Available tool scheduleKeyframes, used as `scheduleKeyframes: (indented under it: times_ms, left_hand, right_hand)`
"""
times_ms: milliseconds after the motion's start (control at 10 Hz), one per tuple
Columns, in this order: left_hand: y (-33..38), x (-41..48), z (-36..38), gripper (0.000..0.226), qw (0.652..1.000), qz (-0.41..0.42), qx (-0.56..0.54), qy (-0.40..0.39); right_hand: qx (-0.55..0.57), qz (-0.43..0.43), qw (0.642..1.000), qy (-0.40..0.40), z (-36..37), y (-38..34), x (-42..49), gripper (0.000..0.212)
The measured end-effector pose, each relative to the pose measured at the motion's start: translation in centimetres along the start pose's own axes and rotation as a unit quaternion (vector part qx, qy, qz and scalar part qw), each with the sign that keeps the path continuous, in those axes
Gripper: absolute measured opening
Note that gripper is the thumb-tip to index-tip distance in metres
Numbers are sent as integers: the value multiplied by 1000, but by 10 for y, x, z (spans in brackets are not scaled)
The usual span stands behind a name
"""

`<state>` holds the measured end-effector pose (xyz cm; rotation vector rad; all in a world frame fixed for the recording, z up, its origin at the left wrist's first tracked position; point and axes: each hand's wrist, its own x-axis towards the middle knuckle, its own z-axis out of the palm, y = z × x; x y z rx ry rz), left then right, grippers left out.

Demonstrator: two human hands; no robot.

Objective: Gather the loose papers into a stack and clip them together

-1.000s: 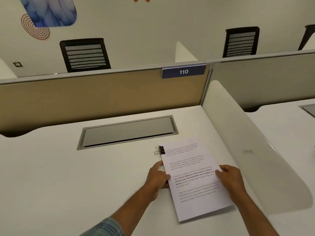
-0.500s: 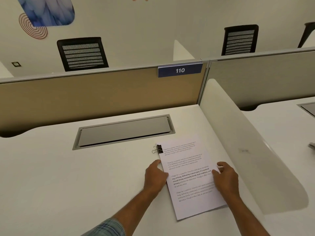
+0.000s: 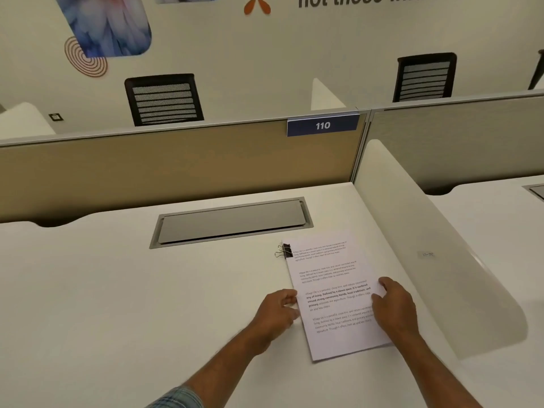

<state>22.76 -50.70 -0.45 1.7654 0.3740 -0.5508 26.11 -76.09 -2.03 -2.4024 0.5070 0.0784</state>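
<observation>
A stack of printed white papers [image 3: 329,269] lies flat on the white desk [image 3: 117,304], right of centre and turned slightly. A black binder clip [image 3: 285,250] is clamped on its top left corner, its wire handles pointing left. My left hand [image 3: 278,310] sits at the stack's left edge with curled fingers pinching that edge. My right hand [image 3: 394,307] lies palm down over the right edge, fingers holding it. Both hands are about halfway down the sheet.
A grey cable hatch [image 3: 232,222] is set into the desk behind the papers. A curved white side divider [image 3: 426,254] stands close on the right. A tan partition [image 3: 176,166] with a "110" sign [image 3: 323,125] closes the back.
The view has tilted up a little. Both hands stay on the stack's edges; my right hand has slid slightly up the right edge. The papers and clip have barely moved.
</observation>
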Motion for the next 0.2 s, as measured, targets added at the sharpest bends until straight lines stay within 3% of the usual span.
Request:
scheduleKeyframes:
  times_ms: [100,200]
  left_hand:
    - [-8,-18,-3,55,1000,4,11,-7]
    - [-12,-43,-15,53,999,20,28,17]
  right_hand:
    - [-57,-14,998,-17,-1,3,-6,53]
    - [-47,-8,999,23,0,1,-23,53]
